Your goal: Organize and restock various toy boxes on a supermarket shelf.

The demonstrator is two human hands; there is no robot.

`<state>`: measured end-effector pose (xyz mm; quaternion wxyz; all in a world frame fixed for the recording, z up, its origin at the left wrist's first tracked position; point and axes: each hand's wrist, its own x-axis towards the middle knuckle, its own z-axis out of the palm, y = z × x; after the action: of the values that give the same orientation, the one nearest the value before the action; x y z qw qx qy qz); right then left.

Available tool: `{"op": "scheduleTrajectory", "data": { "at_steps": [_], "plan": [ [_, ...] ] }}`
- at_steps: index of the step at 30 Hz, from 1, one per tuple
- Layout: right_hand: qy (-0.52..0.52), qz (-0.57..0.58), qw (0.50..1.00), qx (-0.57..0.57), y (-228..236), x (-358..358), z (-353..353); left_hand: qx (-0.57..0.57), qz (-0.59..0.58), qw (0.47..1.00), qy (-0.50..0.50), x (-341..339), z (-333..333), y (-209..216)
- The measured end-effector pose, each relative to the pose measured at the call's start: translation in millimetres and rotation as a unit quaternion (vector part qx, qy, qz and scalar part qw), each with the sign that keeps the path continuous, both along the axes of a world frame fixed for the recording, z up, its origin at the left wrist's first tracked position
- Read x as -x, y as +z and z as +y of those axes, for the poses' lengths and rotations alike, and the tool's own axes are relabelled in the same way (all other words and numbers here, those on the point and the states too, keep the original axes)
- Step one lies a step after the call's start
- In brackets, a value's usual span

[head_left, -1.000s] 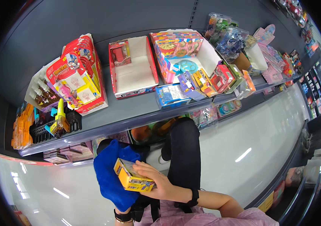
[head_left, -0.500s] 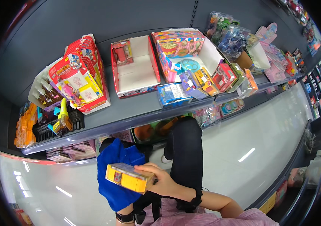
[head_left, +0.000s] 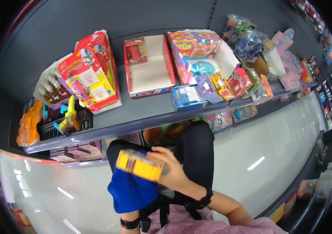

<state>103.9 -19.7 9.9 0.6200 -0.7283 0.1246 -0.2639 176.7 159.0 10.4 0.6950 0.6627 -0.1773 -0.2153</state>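
Note:
My right hand (head_left: 172,171) is closed on one end of a small yellow toy box (head_left: 139,165), which is tilted and a little blurred. Its yellow side faces up, with a dark picture panel near the far end. A blue cloth (head_left: 131,196) covers my left hand and hangs from it; that hand's fingers are hidden. Only the left wrist (head_left: 129,216), with a dark band, shows below the cloth. The cloth lies under the box and meets its lower side. Both hands are above my lap, in front of the shelf.
A grey shelf (head_left: 129,114) runs across ahead, its front edge beyond my knees. On it stand a red open carton (head_left: 149,76), red-and-yellow packs (head_left: 92,74), a black basket (head_left: 85,119) and several small toy boxes (head_left: 222,84). More goods sit below; white floor (head_left: 248,156) lies right.
The box has risen toward the shelf and turned, so its yellow side shows more and its clear face less. The cloth now sits mostly below the box. The shelf appears shifted slightly right.

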Motion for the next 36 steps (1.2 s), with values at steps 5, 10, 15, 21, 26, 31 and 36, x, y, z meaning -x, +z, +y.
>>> {"op": "scheduleTrajectory", "data": {
  "at_steps": [5,10,15,21,26,31,36],
  "plan": [
    [-0.011,0.010,0.999,-0.047,27,-16,-48,-0.171,-0.293,0.940,-0.016,-13,-23,52],
    [-0.031,0.025,0.992,0.118,99,-47,-95,-0.213,-0.335,0.918,0.009,-22,-18,66],
    [-0.120,0.093,0.928,0.341,164,-100,-159,-0.248,-0.348,0.904,0.019,-28,-11,70],
    [-0.146,0.196,0.841,0.483,184,-177,-230,-0.233,-0.350,0.906,0.041,-39,-16,75],
    [-0.114,0.324,0.836,0.427,179,-217,-258,-0.207,-0.347,0.914,0.037,-49,-3,63],
    [-0.117,0.357,0.807,0.456,156,-235,-295,-0.208,-0.340,0.916,0.044,-56,1,57],
    [-0.193,0.246,0.720,0.620,134,-248,-284,-0.209,-0.336,0.917,0.050,-63,1,54]
  ]
}}
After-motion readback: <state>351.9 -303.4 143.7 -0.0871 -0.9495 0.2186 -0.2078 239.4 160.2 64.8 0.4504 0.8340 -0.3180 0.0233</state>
